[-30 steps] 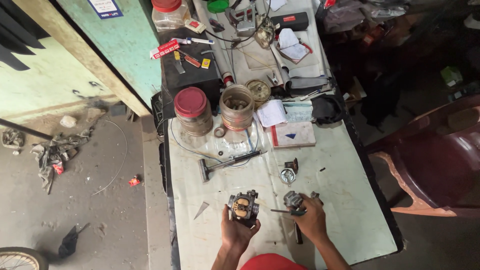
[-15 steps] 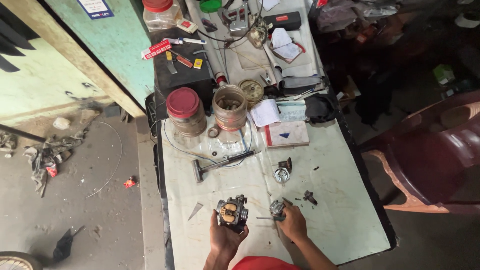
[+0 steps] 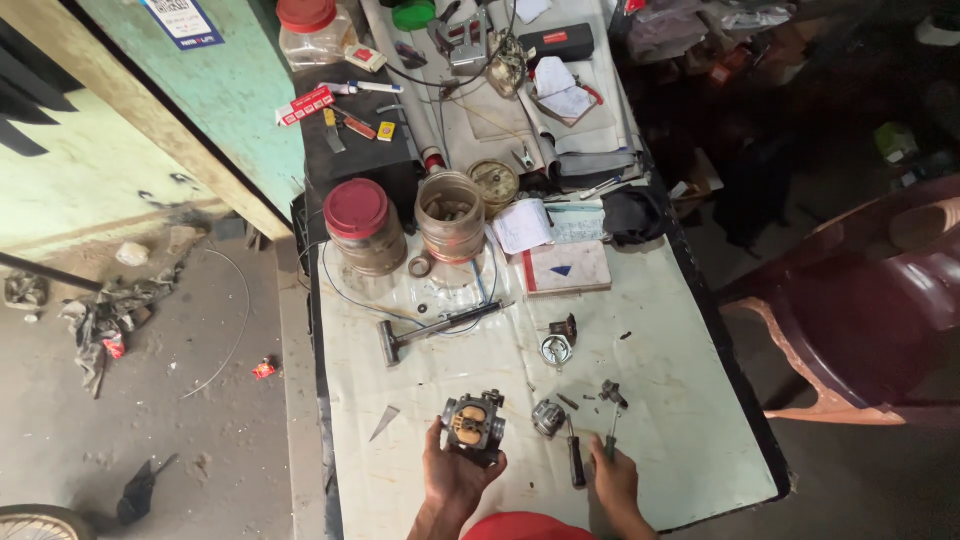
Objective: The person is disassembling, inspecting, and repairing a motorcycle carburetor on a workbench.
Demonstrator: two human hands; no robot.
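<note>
On the table, left hand grips carburetor; right hand holds screwdriver.

A white and blue sticker sits on the green wall at upper left. Right of it, a slim red and white carton lies near a black rectangular case with a red label at top centre.
</note>
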